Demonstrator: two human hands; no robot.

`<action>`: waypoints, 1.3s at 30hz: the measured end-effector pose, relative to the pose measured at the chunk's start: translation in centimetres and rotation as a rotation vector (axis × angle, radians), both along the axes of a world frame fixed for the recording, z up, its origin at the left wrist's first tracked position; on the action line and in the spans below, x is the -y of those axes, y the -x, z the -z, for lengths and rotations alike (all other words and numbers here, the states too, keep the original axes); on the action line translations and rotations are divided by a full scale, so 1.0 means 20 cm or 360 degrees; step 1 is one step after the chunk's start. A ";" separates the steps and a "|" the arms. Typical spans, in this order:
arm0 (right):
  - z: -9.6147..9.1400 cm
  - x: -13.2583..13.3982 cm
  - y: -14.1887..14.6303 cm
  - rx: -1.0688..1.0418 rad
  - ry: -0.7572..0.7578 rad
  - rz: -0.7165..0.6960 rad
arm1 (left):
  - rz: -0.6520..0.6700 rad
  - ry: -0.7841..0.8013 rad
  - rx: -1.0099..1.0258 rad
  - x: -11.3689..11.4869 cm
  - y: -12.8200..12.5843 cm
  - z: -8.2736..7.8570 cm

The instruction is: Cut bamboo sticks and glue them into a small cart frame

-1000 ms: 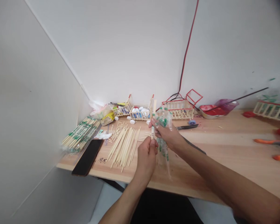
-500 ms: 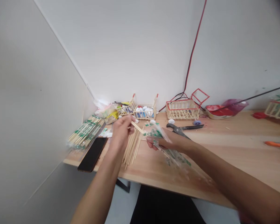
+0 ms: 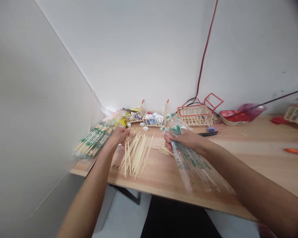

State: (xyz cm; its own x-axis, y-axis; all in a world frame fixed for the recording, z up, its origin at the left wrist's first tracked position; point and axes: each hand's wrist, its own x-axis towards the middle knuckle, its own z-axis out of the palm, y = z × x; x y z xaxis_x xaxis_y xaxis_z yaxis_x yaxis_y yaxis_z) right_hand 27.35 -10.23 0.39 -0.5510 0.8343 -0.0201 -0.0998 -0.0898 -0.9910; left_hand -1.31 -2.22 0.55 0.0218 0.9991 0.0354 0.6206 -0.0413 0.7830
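Observation:
My left hand is closed at the upper left end of a pile of bare wooden chopsticks. Its fingers pinch the tops of a pair of chopsticks that slants down along the pile's left side. Clear plastic wrappers with green print are bunched in my right hand, their long ends trailing toward the table's front edge. Partly behind that hand lies a small group of short stick pieces.
Wrapped chopsticks lie at the left by the wall. Small stick-built carts hold white and blue pieces. A red-rimmed stick cart stands at the back, beside a tray of red paint. An orange-handled tool lies far right.
My left hand has moved left, away from my right hand, taking the chopsticks out of the wrapper to the pile. My right hand keeps the wrappers, now hanging more spread out.

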 end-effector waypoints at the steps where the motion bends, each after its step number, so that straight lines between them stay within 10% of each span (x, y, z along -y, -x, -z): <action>1: 0.00 0.00 0.00 -0.0051 0.0067 -0.0001 | -0.0008 -0.0027 -0.0040 -0.02 -0.03 0.02; 7: 0.03 -0.05 -0.04 -0.0225 0.0139 0.0273 | -0.0321 -0.0359 -0.0343 -0.07 0.15 -0.03; 13: 0.02 -0.08 -0.05 -0.0421 0.0192 0.0371 | -0.0777 -0.0256 -0.1457 0.01 0.52 0.01; 22: 0.03 -0.08 -0.05 -0.0435 0.0151 0.0398 | -0.0865 -0.0319 -0.1614 0.08 0.54 -0.04; 28: 0.02 -0.07 -0.06 -0.0403 -0.0014 0.0639 | -0.0494 -0.0581 -0.0730 0.21 0.26 -0.12; 32: 0.01 -0.08 -0.05 -0.0541 0.0056 0.0658 | 0.0136 -0.0320 0.0251 0.37 -0.11 -0.02; 39: 0.03 -0.07 0.01 -0.0370 -0.0078 0.0767 | 0.0389 -0.0040 0.0904 0.54 -0.56 0.20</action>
State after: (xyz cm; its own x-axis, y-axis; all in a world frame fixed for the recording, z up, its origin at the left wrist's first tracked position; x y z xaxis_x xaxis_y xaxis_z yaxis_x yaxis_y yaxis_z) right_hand 27.12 -8.80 -0.17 -0.0909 0.9906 0.1020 -0.3358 0.0659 -0.9396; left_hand 9.96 -13.05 -3.40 0.2206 0.9664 0.1320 0.0775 -0.1522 0.9853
